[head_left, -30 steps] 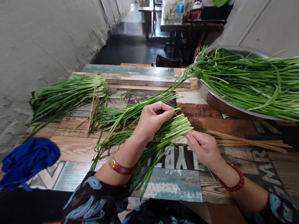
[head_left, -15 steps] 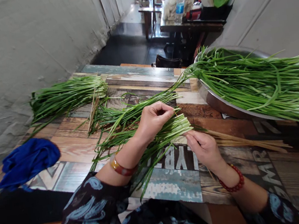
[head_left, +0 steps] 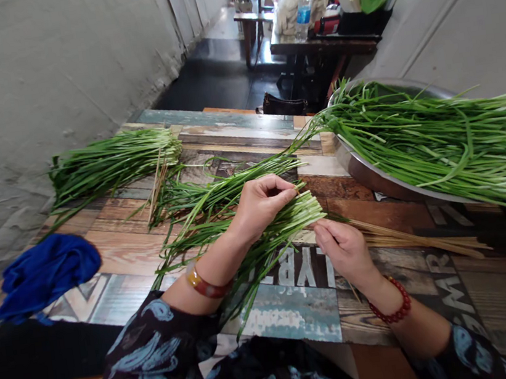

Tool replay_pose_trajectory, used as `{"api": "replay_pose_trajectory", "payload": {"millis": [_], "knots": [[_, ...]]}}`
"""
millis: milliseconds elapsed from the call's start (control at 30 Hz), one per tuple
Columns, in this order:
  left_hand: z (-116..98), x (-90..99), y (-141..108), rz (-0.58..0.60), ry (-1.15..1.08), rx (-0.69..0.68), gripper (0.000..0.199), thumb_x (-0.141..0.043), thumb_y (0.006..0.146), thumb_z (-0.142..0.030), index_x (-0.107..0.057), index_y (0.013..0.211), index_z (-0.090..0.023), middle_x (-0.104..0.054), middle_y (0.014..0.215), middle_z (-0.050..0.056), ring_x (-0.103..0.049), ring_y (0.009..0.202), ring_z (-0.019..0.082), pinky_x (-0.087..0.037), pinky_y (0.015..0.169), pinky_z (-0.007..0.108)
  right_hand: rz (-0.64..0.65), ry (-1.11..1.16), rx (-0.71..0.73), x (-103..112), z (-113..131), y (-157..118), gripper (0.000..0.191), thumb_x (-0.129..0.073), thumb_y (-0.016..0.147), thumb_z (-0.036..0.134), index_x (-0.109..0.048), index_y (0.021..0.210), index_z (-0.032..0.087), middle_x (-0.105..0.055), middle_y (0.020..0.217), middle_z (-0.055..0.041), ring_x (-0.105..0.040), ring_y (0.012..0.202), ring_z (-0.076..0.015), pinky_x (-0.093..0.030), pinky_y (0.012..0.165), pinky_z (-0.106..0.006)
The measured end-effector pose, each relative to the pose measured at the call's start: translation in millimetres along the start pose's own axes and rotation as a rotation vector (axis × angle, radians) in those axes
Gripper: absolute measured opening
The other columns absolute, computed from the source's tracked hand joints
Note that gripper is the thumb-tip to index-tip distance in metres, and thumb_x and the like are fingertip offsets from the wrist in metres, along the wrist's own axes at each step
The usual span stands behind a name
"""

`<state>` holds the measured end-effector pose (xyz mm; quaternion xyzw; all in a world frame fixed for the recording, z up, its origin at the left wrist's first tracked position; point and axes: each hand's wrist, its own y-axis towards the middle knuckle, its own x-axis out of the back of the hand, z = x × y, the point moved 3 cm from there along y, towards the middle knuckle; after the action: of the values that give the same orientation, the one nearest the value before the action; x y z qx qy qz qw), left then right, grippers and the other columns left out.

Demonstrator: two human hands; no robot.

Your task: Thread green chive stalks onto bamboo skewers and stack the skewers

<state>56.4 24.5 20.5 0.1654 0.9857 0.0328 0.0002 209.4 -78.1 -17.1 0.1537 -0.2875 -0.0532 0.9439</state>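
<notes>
A row of garlic chives point(head_left: 296, 218) lies side by side in front of me, white stem ends to the right. At its far edge my left hand point(head_left: 266, 201) pinches thumb and forefinger together over a chive stem. At the near edge, the fingers of my right hand point(head_left: 342, 249) are closed on a thin bamboo skewer point(head_left: 355, 293), whose lower end shows below the palm. Its course through the stems is mostly hidden. Loose chives point(head_left: 233, 183) lie just beyond my left hand.
A metal basin point(head_left: 364, 182) heaped with chives stands at right. Several bamboo skewers point(head_left: 420, 239) lie beside my right hand. At far left are bundled chives point(head_left: 114, 161) with skewers point(head_left: 157, 193); nearer is a blue cloth point(head_left: 51, 269). A cluttered table point(head_left: 327, 43) stands beyond.
My left fingertips have shifted slightly right and down against the chive stems. The right hand has barely moved.
</notes>
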Motion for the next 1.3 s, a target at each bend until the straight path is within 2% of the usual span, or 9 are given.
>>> {"api": "replay_pose_trajectory", "payload": {"millis": [200, 400, 467, 667, 800, 1033, 1233, 1300], "knots": [[0.3, 0.3, -0.3, 0.106, -0.057, 0.081, 0.020, -0.075, 0.068, -0.029, -0.067, 0.067, -0.011, -0.063, 0.068, 0.001, -0.053, 0.064, 0.010, -0.040, 0.062, 0.022, -0.007, 0.028, -0.007, -1.3, -4.6, 0.6, 0.027, -0.047, 0.095, 0.031, -0.067, 0.083, 0.017, -0.054, 0.053, 0.0009, -0.052, 0.049, -0.0124, -0.042, 0.050, -0.024], [-1.8, 1.8, -1.6, 0.264, -0.104, 0.192, 0.035, -0.075, 0.072, -0.040, -0.073, 0.092, -0.011, -0.070, 0.081, 0.005, -0.059, 0.069, 0.012, -0.045, 0.067, 0.023, 0.007, 0.033, 0.006, 0.3, -4.9, 2.7, 0.029, -0.048, 0.094, 0.032, -0.071, 0.089, 0.016, -0.054, 0.051, 0.0013, -0.053, 0.049, -0.0128, -0.044, 0.049, -0.023], [-1.1, 2.2, -1.3, 0.307, -0.073, 0.188, 0.036, -0.073, 0.073, -0.044, -0.074, 0.087, -0.010, -0.069, 0.077, 0.005, -0.058, 0.067, 0.012, -0.044, 0.065, 0.023, 0.002, 0.023, 0.011, 1.0, -3.5, 3.8, 0.029, -0.048, 0.094, 0.033, -0.072, 0.088, 0.016, -0.056, 0.052, 0.0009, -0.054, 0.049, -0.0129, -0.044, 0.049, -0.023], [2.2, 8.2, 3.0, 0.268, 0.027, 0.117, 0.033, -0.069, 0.077, -0.044, -0.072, 0.075, -0.011, -0.063, 0.066, 0.001, -0.051, 0.061, 0.010, -0.039, 0.060, 0.021, -0.038, 0.018, 0.020, 1.9, -2.0, 5.4, 0.028, -0.050, 0.092, 0.033, -0.073, 0.086, 0.018, -0.058, 0.053, 0.0004, -0.054, 0.048, -0.0132, -0.045, 0.049, -0.024], [0.5, 4.9, 2.3, 0.254, 0.109, 0.092, 0.035, -0.066, 0.076, -0.043, -0.069, 0.067, -0.010, -0.059, 0.061, 0.001, -0.047, 0.058, 0.009, -0.036, 0.055, 0.021, -0.031, 0.015, 0.014, 1.2, -2.5, 5.1, 0.030, -0.049, 0.093, 0.033, -0.073, 0.086, 0.017, -0.059, 0.054, -0.0001, -0.056, 0.050, -0.0136, -0.045, 0.050, -0.024], [-3.6, 1.3, 0.2, 0.275, 0.200, 0.032, 0.033, -0.062, 0.080, -0.039, -0.068, 0.065, -0.010, -0.059, 0.063, 0.001, -0.048, 0.059, 0.009, -0.035, 0.056, 0.021, -0.021, 0.017, 0.043, 1.7, 0.4, 7.1, 0.032, -0.047, 0.095, 0.033, -0.070, 0.079, 0.017, -0.058, 0.054, 0.0004, -0.054, 0.050, -0.0123, -0.044, 0.053, -0.024], [-5.6, 5.0, 0.4, 0.379, 0.102, 0.090, 0.039, -0.062, 0.081, -0.044, -0.075, 0.099, -0.012, -0.072, 0.087, 0.007, -0.061, 0.077, 0.016, -0.047, 0.069, 0.024, 0.020, 0.036, 0.011, 2.7, 0.7, 9.0, 0.033, -0.046, 0.095, 0.036, -0.069, 0.080, 0.018, -0.057, 0.055, 0.0006, -0.054, 0.052, -0.0122, -0.042, 0.052, -0.023], [-5.4, 1.7, -0.3, 0.456, 0.090, 0.112, 0.038, -0.066, 0.078, -0.042, -0.075, 0.100, -0.012, -0.072, 0.091, 0.007, -0.062, 0.079, 0.017, -0.048, 0.070, 0.025, 0.008, 0.028, 0.026, 3.3, 0.8, 9.3, 0.033, -0.047, 0.095, 0.036, -0.069, 0.079, 0.018, -0.058, 0.055, 0.0006, -0.054, 0.053, -0.0122, -0.043, 0.053, -0.023]]}}
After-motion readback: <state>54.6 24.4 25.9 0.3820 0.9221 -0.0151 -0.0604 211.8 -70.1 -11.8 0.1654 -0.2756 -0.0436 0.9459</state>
